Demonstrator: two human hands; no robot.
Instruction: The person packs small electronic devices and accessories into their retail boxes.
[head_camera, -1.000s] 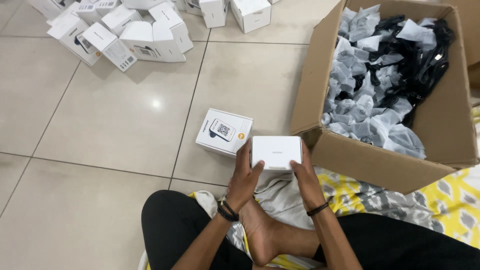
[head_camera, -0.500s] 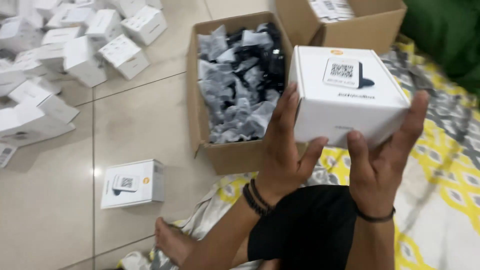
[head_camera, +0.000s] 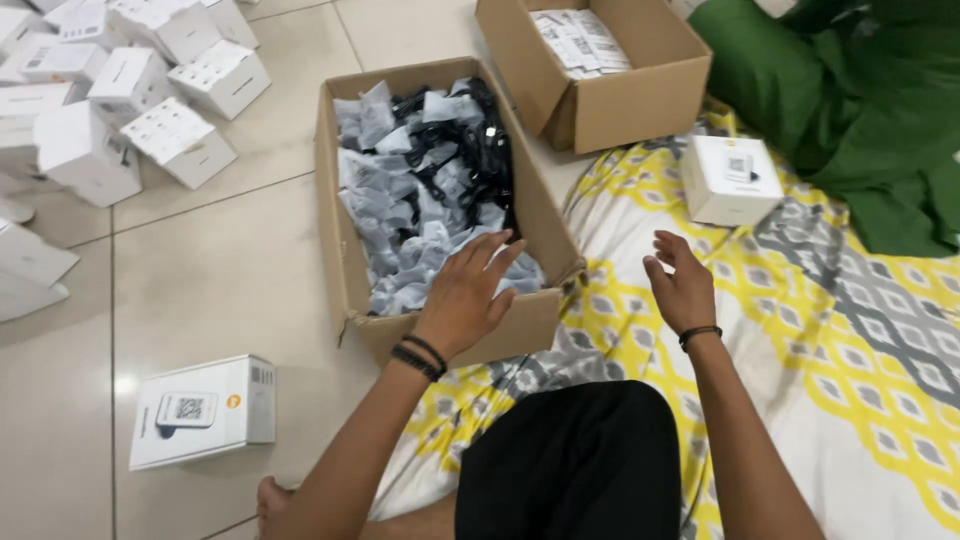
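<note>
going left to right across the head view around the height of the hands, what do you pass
white square box lying on the tiled floor → left hand reaching over the open cardboard box of grey plastic packets and black cables → right hand, empty, over the yellow and grey patterned sheet → white square box on the sheet → green cloth

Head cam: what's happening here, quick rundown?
A person sits on a patterned sheet. Their left hand reaches over the open cardboard box of bagged black items. The right hand hovers open and empty above the sheet, with a white box lying beyond it. More white boxes are scattered on the tile floor.
</note>
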